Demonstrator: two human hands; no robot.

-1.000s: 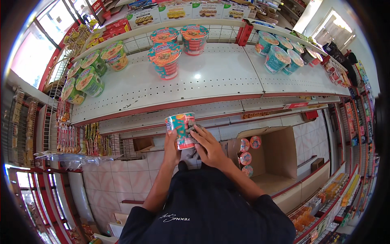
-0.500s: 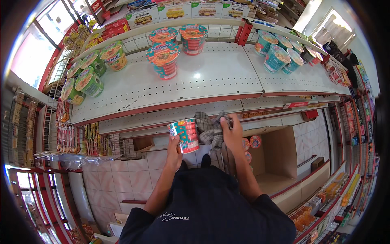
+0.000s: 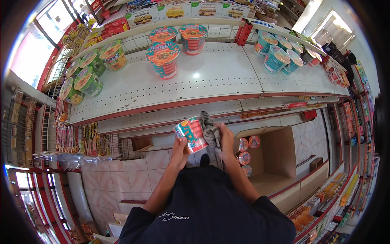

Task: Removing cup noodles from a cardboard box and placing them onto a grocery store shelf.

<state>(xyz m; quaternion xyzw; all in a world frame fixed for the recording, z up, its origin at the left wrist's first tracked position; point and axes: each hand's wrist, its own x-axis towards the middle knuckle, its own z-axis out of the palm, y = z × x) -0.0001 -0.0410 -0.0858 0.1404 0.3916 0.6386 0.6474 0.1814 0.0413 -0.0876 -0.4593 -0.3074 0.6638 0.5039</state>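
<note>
My left hand (image 3: 180, 145) grips a red and teal instant noodle cup (image 3: 191, 133), tilted on its side in front of the lower shelf edge. My right hand (image 3: 226, 136) holds a grey striped cloth (image 3: 210, 132) pressed against the cup's side. Above, on the white perforated shelf (image 3: 211, 77), stand matching red and teal cups (image 3: 164, 59), one stacked on another, with two more behind. An open cardboard box (image 3: 280, 152) on the floor at my right holds several more cups (image 3: 243, 145).
Green noodle cups (image 3: 87, 79) line the shelf's left end, and teal cups (image 3: 276, 57) stand at its right. Snack packets (image 3: 77, 140) hang on a rack at lower left. Boxed goods sit on the top shelf. The floor is pale tile.
The cup has tipped from upright onto its side in my left hand. My right hand, which was on the cup a second ago, now presses the cloth to it.
</note>
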